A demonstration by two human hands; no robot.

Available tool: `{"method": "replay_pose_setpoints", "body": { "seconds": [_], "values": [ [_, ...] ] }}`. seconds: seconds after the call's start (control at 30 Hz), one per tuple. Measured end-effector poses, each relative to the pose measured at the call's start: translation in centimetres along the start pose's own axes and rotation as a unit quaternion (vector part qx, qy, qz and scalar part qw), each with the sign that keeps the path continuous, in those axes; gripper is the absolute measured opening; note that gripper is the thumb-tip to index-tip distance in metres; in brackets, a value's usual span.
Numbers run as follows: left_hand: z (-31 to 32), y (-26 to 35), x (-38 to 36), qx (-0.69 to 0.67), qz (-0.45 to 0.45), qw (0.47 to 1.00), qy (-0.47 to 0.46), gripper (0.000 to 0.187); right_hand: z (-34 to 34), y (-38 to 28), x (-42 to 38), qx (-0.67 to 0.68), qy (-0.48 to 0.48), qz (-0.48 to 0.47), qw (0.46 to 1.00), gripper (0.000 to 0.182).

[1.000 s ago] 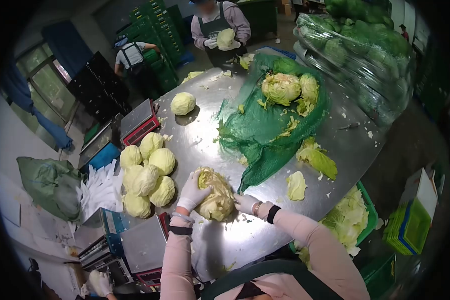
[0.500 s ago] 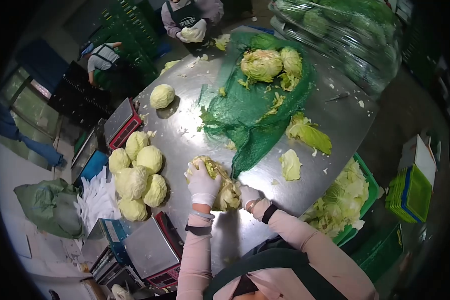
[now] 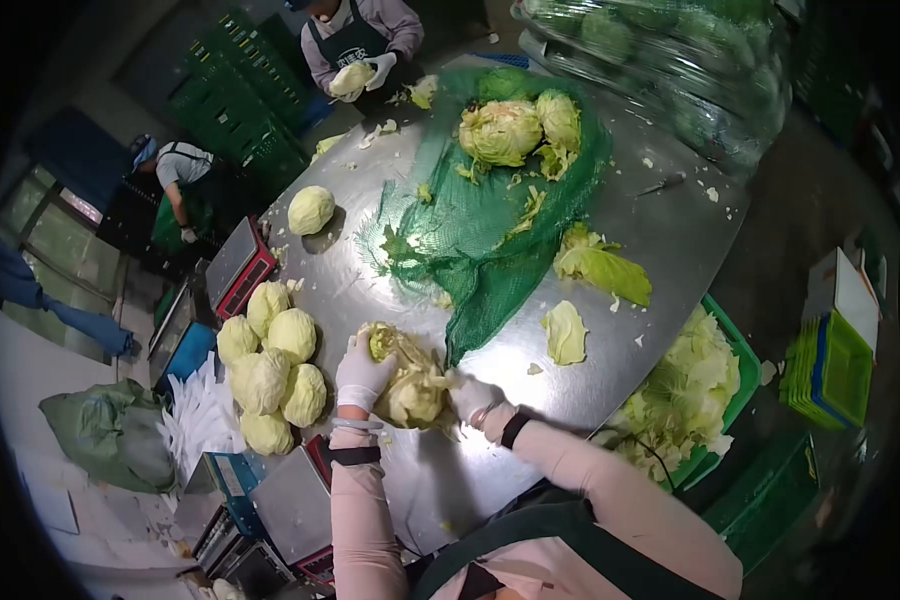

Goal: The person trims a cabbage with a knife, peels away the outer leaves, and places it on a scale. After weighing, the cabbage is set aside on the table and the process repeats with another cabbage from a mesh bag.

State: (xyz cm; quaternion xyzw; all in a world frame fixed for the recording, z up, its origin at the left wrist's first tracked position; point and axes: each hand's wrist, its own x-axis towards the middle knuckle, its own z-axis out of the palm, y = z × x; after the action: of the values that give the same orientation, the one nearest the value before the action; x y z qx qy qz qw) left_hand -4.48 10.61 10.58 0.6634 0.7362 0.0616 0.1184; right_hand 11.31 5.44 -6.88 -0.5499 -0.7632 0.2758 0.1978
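Note:
A cabbage [image 3: 413, 385] with browned, wilted outer leaves is on the metal table, between my two white-gloved hands. My left hand [image 3: 365, 372] is curled around its left side and steadies it. On the opposite side, my right hand [image 3: 475, 396] is closed at the loose outer leaves; its fingertips are partly hidden and a little blurred. Left of my left hand sits a pile of pale trimmed cabbages [image 3: 270, 365]. Just beyond the held cabbage, the tail of a green mesh bag [image 3: 470, 270] reaches toward me.
Untrimmed cabbages [image 3: 500, 132] lie on the mesh bag, loose leaves [image 3: 566, 332] to the right. A knife [image 3: 662, 184] rests near the far right edge. A green crate [image 3: 735, 370] of leaves stands at right, scales [image 3: 240, 265] at left. Two co-workers [image 3: 355, 45] are beyond the table.
My right hand has pulled outward from the cabbage's right side, with the leaves there looser. My left hand stays on the cabbage. The whole view has shifted slightly.

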Motion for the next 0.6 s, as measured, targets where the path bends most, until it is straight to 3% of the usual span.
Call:
{"method": "replay_pose_setpoints", "body": {
  "seconds": [0.03, 0.1, 0.2, 0.27, 0.37, 0.43, 0.6],
  "values": [
    [-0.2, -0.7, 0.3, -0.03, 0.015, 0.999, -0.01, 0.065, -2.7, -2.3, -0.3, 0.017, -0.09, 0.074, 0.993, 0.022],
    [0.3, -1.3, 0.3, -0.026, 0.027, 0.999, 0.006, 0.065, -1.9, -2.8, -0.4, 0.034, -0.071, 0.097, 0.992, 0.02],
    [0.6, -1.1, 0.7, -0.004, 0.029, 0.999, 0.034, 0.065, 0.4, -0.4, 0.7, 0.052, -0.011, 0.065, 0.996, 0.019],
    [-0.4, -2.1, 1.4, -0.084, 0.027, 0.996, -0.03, 0.064, -0.9, -0.4, 1.0, 0.072, -0.056, 0.07, 0.993, 0.022],
    [-0.1, -4.1, 2.0, -0.109, 0.0, 0.994, -0.018, 0.061, -1.7, -0.8, 2.5, 0.094, -0.127, 0.052, 0.986, 0.028],
    [-0.1, -4.9, 1.5, -0.094, 0.008, 0.995, -0.01, 0.062, -1.9, -0.9, 2.2, 0.122, -0.102, 0.049, 0.986, 0.033],
    [-0.8, -5.4, -1.2, -0.227, -0.036, 0.973, -0.008, 0.062, -0.4, -2.2, 0.9, 0.192, -0.065, 0.096, 0.974, 0.032]
  ]
}}
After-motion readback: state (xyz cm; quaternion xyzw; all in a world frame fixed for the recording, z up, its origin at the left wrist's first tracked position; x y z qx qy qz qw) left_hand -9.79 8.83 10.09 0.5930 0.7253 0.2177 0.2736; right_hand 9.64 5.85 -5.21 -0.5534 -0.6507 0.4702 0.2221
